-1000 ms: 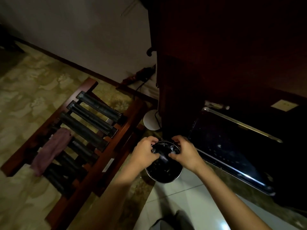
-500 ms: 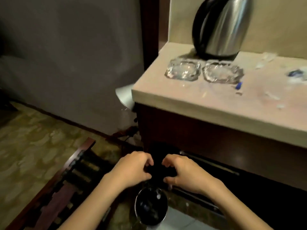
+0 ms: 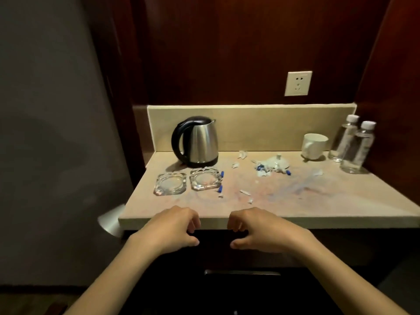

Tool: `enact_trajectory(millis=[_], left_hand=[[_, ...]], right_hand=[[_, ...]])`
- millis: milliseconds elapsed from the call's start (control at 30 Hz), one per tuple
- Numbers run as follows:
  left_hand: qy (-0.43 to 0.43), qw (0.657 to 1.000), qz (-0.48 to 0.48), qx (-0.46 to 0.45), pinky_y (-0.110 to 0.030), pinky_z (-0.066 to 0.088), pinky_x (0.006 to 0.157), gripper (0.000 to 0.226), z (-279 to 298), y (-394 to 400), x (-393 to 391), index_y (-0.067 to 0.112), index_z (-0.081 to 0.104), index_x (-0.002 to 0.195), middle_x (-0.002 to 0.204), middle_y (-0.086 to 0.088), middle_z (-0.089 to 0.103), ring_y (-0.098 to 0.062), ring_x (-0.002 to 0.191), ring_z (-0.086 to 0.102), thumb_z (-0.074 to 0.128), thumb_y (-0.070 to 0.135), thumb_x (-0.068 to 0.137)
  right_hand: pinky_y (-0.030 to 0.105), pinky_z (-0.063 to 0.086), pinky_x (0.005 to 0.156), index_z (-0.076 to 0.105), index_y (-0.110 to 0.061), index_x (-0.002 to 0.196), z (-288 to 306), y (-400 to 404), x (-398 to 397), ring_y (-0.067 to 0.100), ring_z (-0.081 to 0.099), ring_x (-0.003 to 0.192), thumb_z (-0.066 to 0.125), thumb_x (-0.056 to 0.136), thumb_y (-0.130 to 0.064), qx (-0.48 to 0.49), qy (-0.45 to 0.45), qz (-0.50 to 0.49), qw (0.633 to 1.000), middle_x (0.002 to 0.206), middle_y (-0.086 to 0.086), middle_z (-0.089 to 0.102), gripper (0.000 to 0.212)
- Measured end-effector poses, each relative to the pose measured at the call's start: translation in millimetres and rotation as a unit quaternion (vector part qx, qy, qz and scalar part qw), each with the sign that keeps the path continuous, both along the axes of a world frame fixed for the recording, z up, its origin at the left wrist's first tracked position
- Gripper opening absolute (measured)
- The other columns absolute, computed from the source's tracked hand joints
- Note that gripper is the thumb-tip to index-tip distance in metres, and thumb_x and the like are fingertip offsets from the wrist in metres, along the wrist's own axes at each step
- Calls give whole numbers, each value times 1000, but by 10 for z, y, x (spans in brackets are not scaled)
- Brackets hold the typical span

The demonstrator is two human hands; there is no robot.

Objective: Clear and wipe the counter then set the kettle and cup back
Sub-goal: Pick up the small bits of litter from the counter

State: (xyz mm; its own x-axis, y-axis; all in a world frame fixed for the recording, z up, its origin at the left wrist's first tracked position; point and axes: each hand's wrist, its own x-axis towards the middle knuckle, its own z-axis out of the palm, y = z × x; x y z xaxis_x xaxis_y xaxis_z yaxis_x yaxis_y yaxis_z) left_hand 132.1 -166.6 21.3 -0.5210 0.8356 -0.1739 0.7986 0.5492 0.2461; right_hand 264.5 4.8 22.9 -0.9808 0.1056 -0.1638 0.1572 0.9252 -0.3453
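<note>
A person's left hand (image 3: 172,228) and right hand (image 3: 256,228) hover side by side at the front edge of a beige desk (image 3: 329,201), fingers loosely curled and grasping nothing. Beyond them, two glass ashtrays (image 3: 170,183) sit just in front of a steel kettle (image 3: 197,142) at the desk's left rear. Scraps of paper and blue bits (image 3: 270,167) litter the stained middle. A white cup (image 3: 314,146) stands at the right rear, beside two water bottles (image 3: 356,147). A wall socket (image 3: 297,83) is mounted above.
</note>
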Motion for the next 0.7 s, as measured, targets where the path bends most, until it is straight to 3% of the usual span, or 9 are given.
enact_trajectory(millis=[267,500,700], left_hand=[[-5,999,-48,2,-31,51,88,31,92,757,-12,30,61,109,101,16,64,-4,93,59,69,38,79],[-21,1000,-15,13,-32,53,85,31,79,1470,-353,29,62,109,97,17,63,-5,91,61,69,37,80],[-39,998,-1,58,-27,53,81,27,43,2050,-504,30,63,106,91,18,63,-1,86,63,70,38,80]], right_hand=[[24,48,89,57,-26,117,63,698,110,6,57,101,67,85,-40,1,15,-44,999,114,-9,61,37],[26,49,91,55,-28,120,74,1475,-277,3,56,103,64,87,-42,8,10,-19,1000,116,-11,59,37],[26,48,88,59,-24,114,-1,2108,-563,5,59,100,64,86,-39,0,17,0,1000,106,-12,60,32]])
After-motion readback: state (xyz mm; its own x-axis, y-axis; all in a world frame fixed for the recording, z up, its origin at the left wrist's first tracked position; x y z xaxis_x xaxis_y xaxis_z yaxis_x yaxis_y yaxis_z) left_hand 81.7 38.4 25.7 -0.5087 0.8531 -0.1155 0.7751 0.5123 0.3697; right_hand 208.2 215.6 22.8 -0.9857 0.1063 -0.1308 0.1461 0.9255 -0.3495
